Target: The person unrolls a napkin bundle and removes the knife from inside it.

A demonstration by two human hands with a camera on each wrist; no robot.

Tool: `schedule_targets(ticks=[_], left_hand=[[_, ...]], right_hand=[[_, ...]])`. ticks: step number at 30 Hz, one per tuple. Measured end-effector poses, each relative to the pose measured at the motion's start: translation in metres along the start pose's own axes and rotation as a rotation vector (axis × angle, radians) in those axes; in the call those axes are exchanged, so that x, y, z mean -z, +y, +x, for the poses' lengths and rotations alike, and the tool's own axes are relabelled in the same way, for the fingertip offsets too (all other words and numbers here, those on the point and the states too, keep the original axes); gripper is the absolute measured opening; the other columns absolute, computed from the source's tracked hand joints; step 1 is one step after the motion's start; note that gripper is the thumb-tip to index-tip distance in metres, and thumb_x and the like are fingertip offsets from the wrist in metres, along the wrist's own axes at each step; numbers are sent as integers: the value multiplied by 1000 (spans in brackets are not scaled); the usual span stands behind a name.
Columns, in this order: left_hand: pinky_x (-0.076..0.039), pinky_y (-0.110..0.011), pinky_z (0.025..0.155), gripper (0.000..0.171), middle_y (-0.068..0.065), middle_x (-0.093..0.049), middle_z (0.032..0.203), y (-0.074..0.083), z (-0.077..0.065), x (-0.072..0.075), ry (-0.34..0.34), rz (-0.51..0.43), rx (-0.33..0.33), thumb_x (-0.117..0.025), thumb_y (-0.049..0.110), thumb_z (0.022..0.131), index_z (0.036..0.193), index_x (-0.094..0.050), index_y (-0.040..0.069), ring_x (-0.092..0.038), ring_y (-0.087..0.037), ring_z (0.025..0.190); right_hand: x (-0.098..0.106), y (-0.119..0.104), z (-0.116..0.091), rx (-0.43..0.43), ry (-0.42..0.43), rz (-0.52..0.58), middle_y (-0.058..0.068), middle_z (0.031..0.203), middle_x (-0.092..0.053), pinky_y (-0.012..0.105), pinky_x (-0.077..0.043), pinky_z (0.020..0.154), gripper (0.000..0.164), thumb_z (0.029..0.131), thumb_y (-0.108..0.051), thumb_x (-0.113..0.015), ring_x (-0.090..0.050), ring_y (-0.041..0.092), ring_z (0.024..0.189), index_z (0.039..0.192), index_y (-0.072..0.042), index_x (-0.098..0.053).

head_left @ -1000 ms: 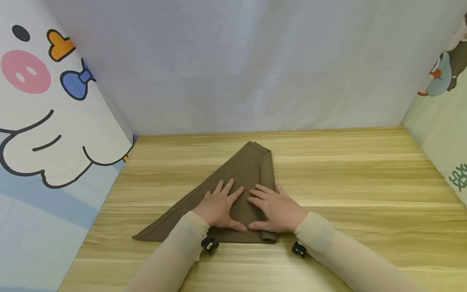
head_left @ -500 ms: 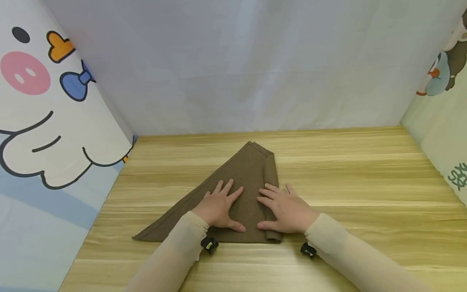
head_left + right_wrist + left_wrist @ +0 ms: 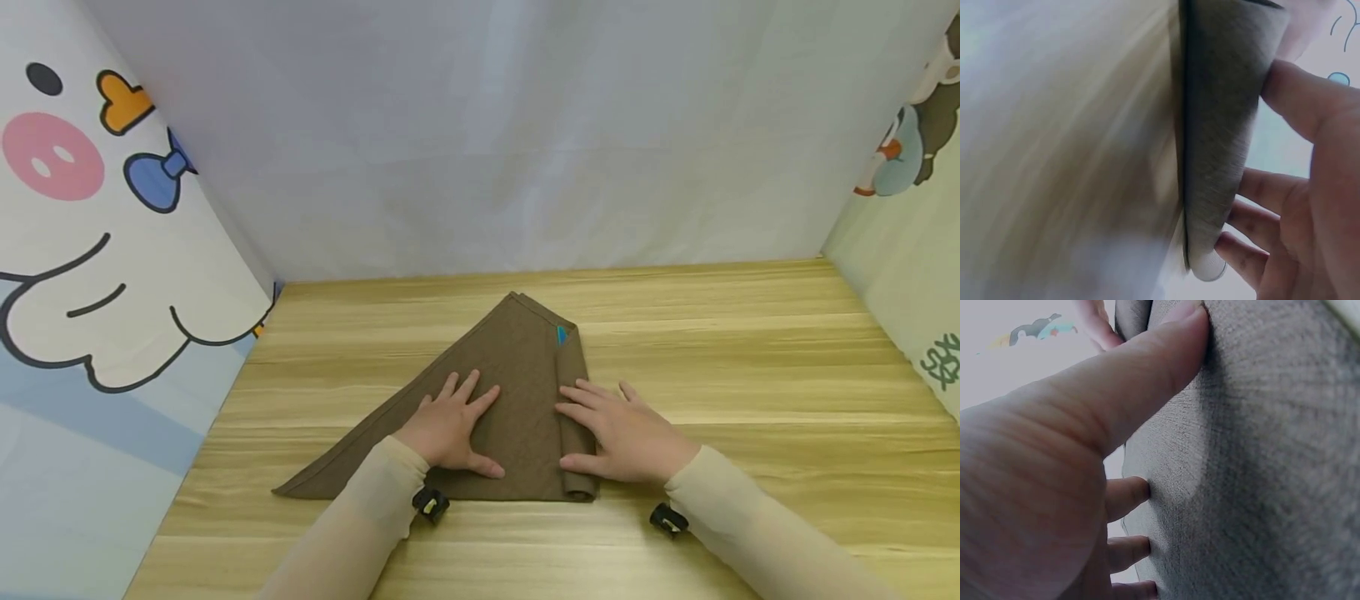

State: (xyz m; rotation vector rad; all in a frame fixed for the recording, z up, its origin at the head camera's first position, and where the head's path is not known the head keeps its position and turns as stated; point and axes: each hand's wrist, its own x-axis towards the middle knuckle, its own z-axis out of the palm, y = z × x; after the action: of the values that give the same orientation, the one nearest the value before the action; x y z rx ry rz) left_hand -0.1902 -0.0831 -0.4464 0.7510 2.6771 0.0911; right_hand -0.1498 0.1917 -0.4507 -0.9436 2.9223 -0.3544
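A brown cloth (image 3: 517, 367), folded into a roughly triangular shape, lies on the wooden table. Its right side is rolled into a tube (image 3: 576, 442), whose open near end shows. Spread fingers of my left hand (image 3: 450, 429) press on the flat middle of the cloth; in the left wrist view the thumb (image 3: 1147, 369) lies along the fabric. My right hand (image 3: 622, 429) rests its fingertips and thumb on top of the roll, not wrapped round it. In the right wrist view the roll (image 3: 1225, 119) stands beneath those fingertips. A small blue tag (image 3: 561, 335) shows at the roll's far end.
The wooden table (image 3: 750, 375) stretches out on both sides of the cloth. A pale grey curtain (image 3: 480, 150) hangs behind it. Cartoon-printed sheets flank the table at left (image 3: 150, 283) and right (image 3: 922, 275).
My right hand has shifted to the right along with the roll, and more flat cloth shows between the hands. The blue tag has come into sight. My left hand has stayed in place.
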Motion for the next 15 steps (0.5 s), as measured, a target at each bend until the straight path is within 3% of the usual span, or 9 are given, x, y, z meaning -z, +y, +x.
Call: schedule_targets(ticks=[15], left_hand=[[-30, -64, 102, 115, -13, -9, 160, -1, 0, -2, 10, -1, -5, -70, 75, 64, 155, -22, 24, -9, -41, 144]], right_hand=[[0, 14, -17, 7, 33, 69, 10, 150, -39, 65, -29, 101, 77, 86, -59, -61, -36, 32, 137, 144, -11, -46]])
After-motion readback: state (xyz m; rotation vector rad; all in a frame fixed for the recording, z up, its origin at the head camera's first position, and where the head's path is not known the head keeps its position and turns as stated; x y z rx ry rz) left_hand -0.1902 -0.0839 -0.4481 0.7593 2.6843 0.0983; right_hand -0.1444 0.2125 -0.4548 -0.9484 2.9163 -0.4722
